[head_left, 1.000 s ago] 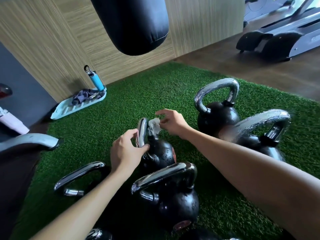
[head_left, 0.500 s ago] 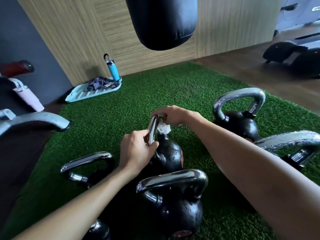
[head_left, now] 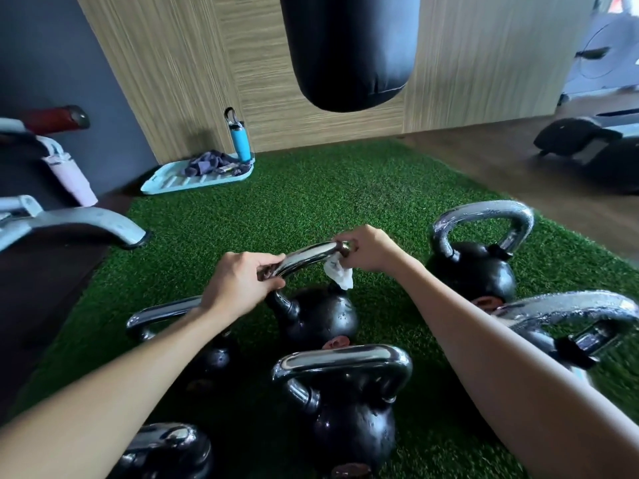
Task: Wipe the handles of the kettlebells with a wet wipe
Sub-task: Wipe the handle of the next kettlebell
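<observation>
chrome handle (head_left: 307, 254) is now turned broadside; left hand (head_left: 238, 285) grips one end, right hand (head_left: 370, 248) pinches the wet wipe (head_left: 339, 274) round the other.

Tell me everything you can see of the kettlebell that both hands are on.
The kettlebell has a round, glossy black body and a curved handle that looks like shiny chrome. It rests on the green turf among other kettlebells. The left hand grips the handle's left end; the right hand pinches a crumpled white wipe against its right end. A reddish mark shows near its base.
</observation>
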Motion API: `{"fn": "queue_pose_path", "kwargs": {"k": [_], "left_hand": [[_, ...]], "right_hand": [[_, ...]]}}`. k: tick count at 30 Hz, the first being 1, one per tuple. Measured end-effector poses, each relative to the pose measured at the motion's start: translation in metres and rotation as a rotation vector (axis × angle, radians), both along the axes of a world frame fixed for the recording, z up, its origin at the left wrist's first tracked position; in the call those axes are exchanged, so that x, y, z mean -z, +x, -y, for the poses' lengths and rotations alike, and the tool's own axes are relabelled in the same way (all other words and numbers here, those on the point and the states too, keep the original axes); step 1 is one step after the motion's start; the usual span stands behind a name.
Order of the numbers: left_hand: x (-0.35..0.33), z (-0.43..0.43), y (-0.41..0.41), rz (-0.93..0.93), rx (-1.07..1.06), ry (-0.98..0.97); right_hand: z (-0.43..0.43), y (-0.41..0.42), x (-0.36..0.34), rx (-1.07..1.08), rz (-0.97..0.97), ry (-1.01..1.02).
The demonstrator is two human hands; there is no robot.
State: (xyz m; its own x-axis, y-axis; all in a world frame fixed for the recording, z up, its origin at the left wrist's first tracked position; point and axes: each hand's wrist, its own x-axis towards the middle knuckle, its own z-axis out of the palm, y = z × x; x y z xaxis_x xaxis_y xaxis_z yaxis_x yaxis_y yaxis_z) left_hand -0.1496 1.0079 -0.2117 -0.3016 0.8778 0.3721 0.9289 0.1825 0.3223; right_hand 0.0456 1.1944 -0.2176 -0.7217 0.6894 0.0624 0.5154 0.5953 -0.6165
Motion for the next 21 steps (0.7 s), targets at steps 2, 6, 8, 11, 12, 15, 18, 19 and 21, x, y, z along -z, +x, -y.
{"fn": "queue_pose_path", "kwargs": {"k": [2, 6, 8, 11, 12, 15, 18, 19, 21], "left_hand": [[0.001, -0.002, -0.003, 0.006, -0.012, -0.004], [-0.006, -0.008, -0.009, 0.005, -0.04, -0.028], [-0.009, -0.01, -0.012, -0.009, -0.045, -0.043], [-0.012, -0.008, -0.021, 0.01, -0.008, -0.066], [-0.011, -0.007, -0.023, 0.04, 0.026, -0.061], [-0.006, -0.004, -0.023, 0.072, 0.095, -0.027], [-0.005, 0.0, -0.015, 0.029, 0.102, -0.03], [-0.007, 0.001, -0.012, -0.004, 0.097, -0.027], [-0.015, -0.003, -0.001, -0.063, 0.104, -0.004]], "right_hand": [[0.006, 0.0, 0.002, 0.044, -0.031, -0.031], [0.015, 0.003, 0.01, 0.108, -0.095, -0.119], [0.022, 0.004, 0.013, 0.117, -0.126, -0.165], [0.031, 0.008, 0.012, 0.132, -0.141, -0.195], [0.033, 0.01, 0.009, 0.131, -0.124, -0.194], [0.034, 0.019, -0.002, 0.097, -0.054, -0.182], [0.036, 0.035, -0.013, 0.089, 0.005, -0.133], [0.037, 0.041, -0.016, 0.099, 0.018, -0.119], [0.036, 0.055, -0.026, 0.16, 0.014, -0.094]]}}
